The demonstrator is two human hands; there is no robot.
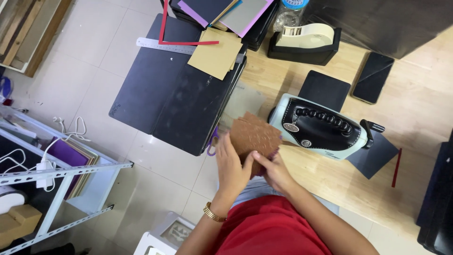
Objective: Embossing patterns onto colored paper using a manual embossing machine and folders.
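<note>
There is one view only, from a camera on the person's head. It looks steeply down, quite near, at the wooden table (pixel 415 118) toward 1 o'clock and the tiled floor (pixel 141 189) toward 9 o'clock.

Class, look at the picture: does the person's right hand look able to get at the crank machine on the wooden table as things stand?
Probably yes. The right hand lies just beside the crank machine, with only bare wooden table between them. But both it and the left hand hold the brown cork sheets, so it would have to let go first.
</note>
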